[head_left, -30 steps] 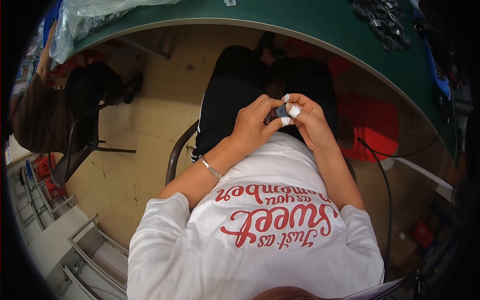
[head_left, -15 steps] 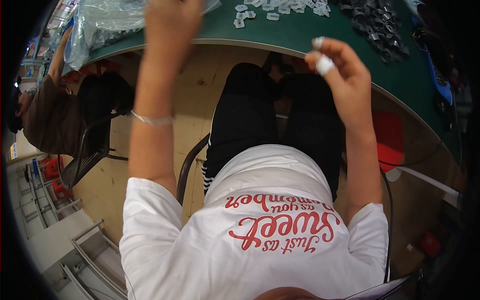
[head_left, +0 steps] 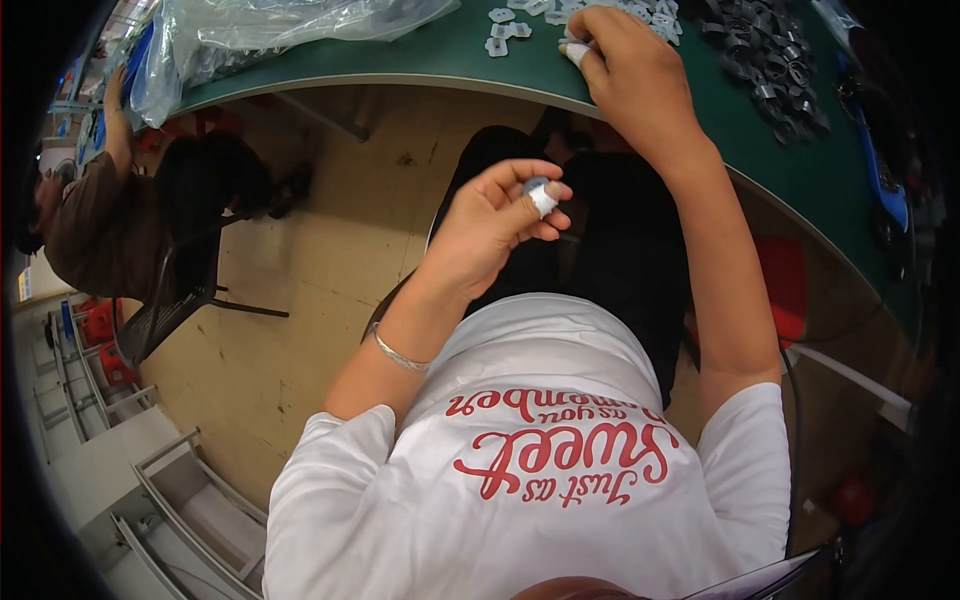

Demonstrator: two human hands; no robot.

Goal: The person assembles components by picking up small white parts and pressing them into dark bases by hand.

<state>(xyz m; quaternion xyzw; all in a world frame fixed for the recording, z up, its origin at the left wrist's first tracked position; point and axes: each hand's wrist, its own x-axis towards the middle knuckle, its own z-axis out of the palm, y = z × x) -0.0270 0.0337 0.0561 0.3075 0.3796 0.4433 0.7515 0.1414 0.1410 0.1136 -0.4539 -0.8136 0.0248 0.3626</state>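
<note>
Left hand (head_left: 497,222), nearly closed, pinched a small gray part (head_left: 536,185) above black trousers (head_left: 625,240) | right hand (head_left: 640,85) curled at pale pieces (head_left: 498,46) on the green table (head_left: 430,60), its hold unclear

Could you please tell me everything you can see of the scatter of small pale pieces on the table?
The small pale pieces look like thin, whitish, slightly translucent plastic, several with a greyer middle. They lie loose on the green tabletop, bunched at the picture's upper edge, which cuts off some, with a few set apart at the left. Dark pieces lie to their right. The right hand covers part of the bunch; whether its fingertips grip one is hidden.
</note>
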